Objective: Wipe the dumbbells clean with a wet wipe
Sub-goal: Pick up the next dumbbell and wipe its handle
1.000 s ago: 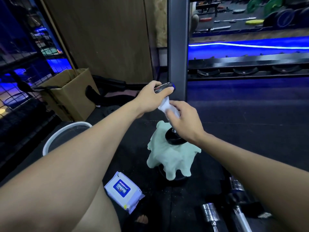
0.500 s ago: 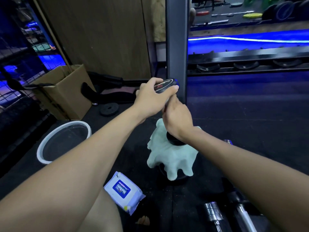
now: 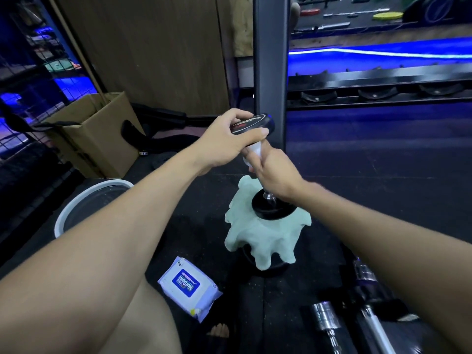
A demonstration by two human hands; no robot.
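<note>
A black dumbbell (image 3: 274,208) stands upright on a pale green cloth (image 3: 265,238) draped over a dark round weight. My left hand (image 3: 224,141) grips the dumbbell's top head from above. Just under it, my right hand (image 3: 273,169) is wrapped round the handle with a white wet wipe (image 3: 254,150) between fingers and bar. A pack of wet wipes (image 3: 189,287) lies on the floor near my knee.
A white-rimmed bucket (image 3: 84,203) and a cardboard box (image 3: 99,134) are at the left. Chrome dumbbell handles (image 3: 329,320) lie at the lower right. A grey steel post (image 3: 269,57) of the rack stands right behind the hands.
My right hand has slid up and down the handle with the wipe. My left hand has kept its hold on the top head. The camera has tilted down a little.
</note>
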